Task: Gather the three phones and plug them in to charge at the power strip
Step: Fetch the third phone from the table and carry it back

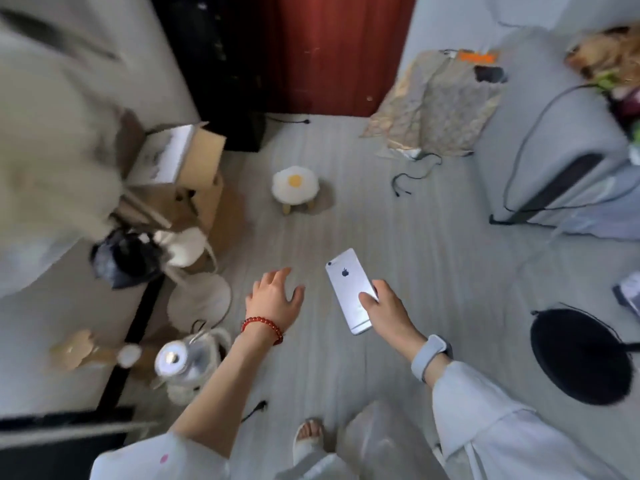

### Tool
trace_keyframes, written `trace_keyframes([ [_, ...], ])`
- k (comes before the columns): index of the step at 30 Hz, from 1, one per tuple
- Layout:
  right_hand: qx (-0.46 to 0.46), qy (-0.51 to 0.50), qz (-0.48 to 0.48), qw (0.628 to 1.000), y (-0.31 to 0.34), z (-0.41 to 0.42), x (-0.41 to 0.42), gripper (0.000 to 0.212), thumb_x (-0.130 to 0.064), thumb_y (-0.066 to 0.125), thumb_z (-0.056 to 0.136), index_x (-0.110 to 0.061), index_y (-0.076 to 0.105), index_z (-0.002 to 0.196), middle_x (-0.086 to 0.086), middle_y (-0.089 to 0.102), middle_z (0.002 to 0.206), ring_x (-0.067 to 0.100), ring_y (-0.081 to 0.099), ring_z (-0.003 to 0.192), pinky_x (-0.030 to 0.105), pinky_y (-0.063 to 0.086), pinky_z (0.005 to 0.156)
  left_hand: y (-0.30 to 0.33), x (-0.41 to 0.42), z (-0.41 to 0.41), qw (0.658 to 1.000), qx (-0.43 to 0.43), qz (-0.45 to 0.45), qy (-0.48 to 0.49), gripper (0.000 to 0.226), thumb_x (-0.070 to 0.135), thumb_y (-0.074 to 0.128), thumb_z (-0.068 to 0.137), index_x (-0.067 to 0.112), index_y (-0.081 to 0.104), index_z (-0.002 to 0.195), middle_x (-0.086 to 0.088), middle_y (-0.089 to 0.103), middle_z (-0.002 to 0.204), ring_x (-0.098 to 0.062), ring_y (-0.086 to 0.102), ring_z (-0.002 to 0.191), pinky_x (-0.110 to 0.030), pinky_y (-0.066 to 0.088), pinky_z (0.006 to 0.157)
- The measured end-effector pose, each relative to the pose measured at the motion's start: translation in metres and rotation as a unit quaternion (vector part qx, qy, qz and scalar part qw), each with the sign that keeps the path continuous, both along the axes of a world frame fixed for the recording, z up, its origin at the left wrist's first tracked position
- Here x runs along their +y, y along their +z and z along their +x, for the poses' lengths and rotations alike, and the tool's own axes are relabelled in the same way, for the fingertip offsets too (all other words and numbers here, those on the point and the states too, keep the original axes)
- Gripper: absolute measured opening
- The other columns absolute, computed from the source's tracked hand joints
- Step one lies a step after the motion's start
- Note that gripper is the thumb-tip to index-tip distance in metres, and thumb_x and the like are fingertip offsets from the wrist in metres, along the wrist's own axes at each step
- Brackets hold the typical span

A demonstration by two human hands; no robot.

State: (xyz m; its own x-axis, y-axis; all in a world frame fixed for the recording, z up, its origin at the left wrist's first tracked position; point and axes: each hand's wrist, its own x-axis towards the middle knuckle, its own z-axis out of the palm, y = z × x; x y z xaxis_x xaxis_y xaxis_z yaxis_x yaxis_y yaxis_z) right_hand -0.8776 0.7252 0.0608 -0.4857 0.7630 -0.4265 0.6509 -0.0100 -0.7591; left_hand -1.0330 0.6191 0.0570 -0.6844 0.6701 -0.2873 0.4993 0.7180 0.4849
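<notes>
My right hand grips a silver phone by its lower half, back side up with the logo showing, held over the grey floor. My left hand, with a red bead bracelet on the wrist, hangs empty beside it, fingers spread and relaxed. A dark phone-like object lies on the patterned paper bag at the far right, too blurred to be sure. No power strip shows clearly in this view.
A small egg-shaped stool stands on the floor ahead. Cardboard boxes and a black bag crowd the left. A sofa with a black cable runs along the right; a round black base sits beside my right arm.
</notes>
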Motion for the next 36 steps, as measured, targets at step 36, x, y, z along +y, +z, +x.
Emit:
trace_keyframes([
  [36,0.018,-0.274,-0.047,0.960,-0.012,-0.166,0.953,0.008,-0.012,0.037,0.093,-0.009,0.043,0.098,0.013,0.050,0.093,0.028,0.049,0.078,0.029,0.040,0.051,-0.013,1.025,-0.216,0.978,-0.091,0.043,-0.181,0.047,0.033,0.046,0.089,0.014,0.042,0.132,-0.013,0.043,0.140,-0.029,0.040,0.128,-0.041,0.035,0.106],
])
